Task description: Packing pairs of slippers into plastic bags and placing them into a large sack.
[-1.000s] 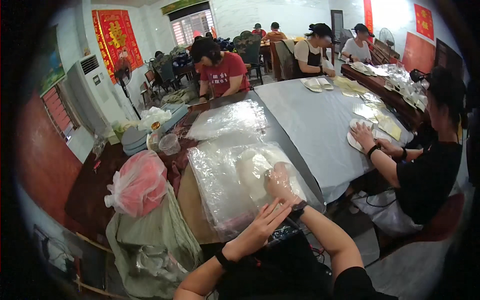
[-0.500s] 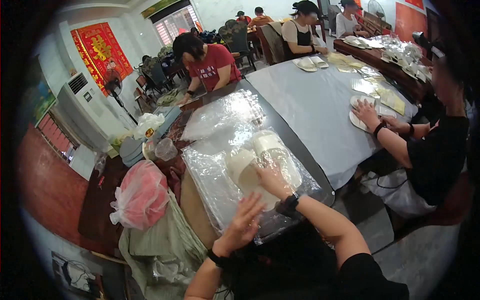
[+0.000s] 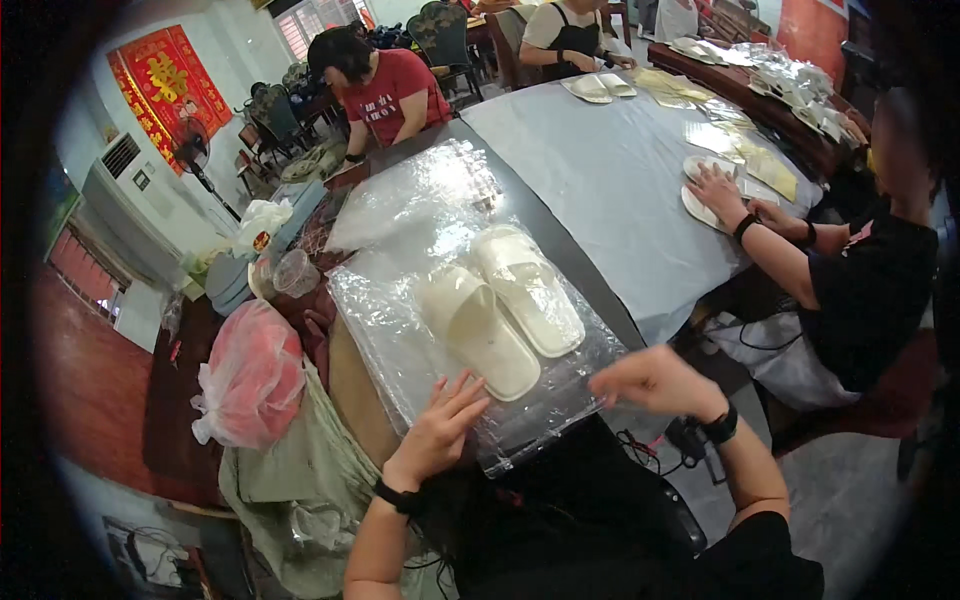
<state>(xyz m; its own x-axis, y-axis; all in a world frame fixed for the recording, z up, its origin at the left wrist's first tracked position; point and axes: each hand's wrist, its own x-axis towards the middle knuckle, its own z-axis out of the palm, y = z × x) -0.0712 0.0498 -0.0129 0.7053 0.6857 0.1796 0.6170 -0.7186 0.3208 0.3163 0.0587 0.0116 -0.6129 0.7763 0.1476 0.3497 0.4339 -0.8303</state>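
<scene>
A pair of cream slippers lies side by side on a stack of clear plastic bags [image 3: 385,345]: a left slipper [image 3: 500,360] and a right slipper [image 3: 555,325], straps at the far end. My left hand [image 3: 435,435] is open, fingers spread over the near edge of the stack, close to the left slipper's heel. To the right, my right hand [image 3: 660,385] is closed with its fingers drawn together at the stack's right edge. Whether plastic film is between those fingertips is too small to tell.
More clear bags [image 3: 410,205] lie beyond the slippers. At the left are a pink bundle in plastic [image 3: 255,375] and a green cloth [image 3: 300,500]. A co-worker's hand [image 3: 718,195] rests on slippers at the grey-covered table [image 3: 590,180]; another person [image 3: 395,100] works across.
My right hand has left the slippers and moved right to the edge of the bags. The slippers now lie side by side, uncovered by my hands. The left hand has shifted slightly left.
</scene>
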